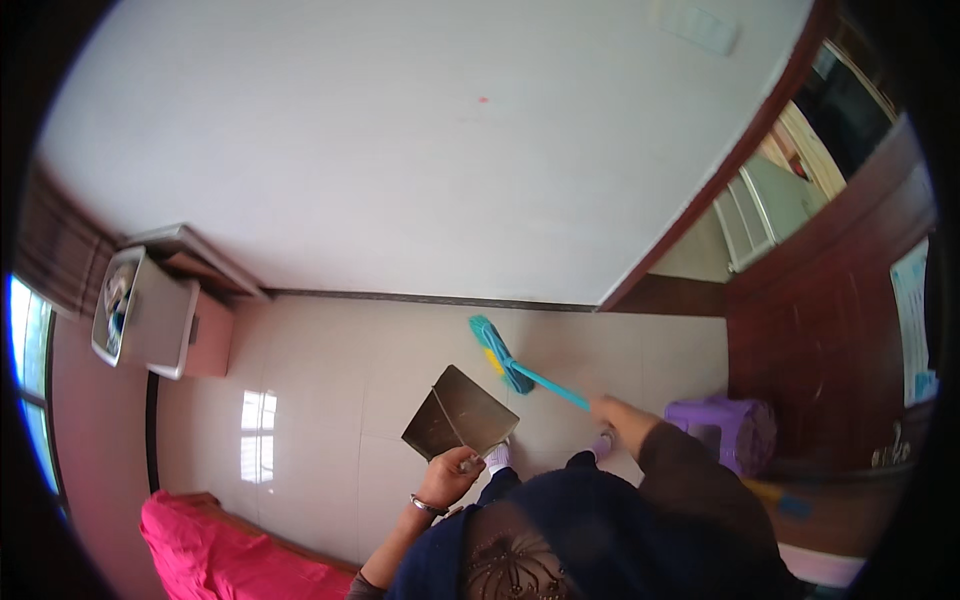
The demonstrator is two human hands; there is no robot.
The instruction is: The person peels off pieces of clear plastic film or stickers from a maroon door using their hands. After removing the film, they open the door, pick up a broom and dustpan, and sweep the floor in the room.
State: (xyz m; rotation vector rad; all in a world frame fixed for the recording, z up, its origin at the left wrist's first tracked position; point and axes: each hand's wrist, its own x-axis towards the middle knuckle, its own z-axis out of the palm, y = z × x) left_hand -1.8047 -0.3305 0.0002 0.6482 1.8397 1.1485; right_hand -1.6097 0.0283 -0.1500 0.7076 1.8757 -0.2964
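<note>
My left hand [450,476] is closed around the upper end of the thin handle of a metal dustpan [466,409]. The pan hangs or rests low over the tiled floor, by my left foot; whether it touches the floor I cannot tell. My right hand [619,416], a little blurred, grips the turquoise handle of a broom [551,386]. The broom's head [502,356], with blue, green and yellow parts, is at the floor to the right of the pan, near the wall's dark skirting. Its bristles and the pan are apart.
A purple plastic stool [724,435] stands at the right by the dark red door [817,337]. A doorway opens at the upper right. Far left are plastic storage bins [206,330] against the wall. Pink cloth [217,551] covers furniture at the lower left.
</note>
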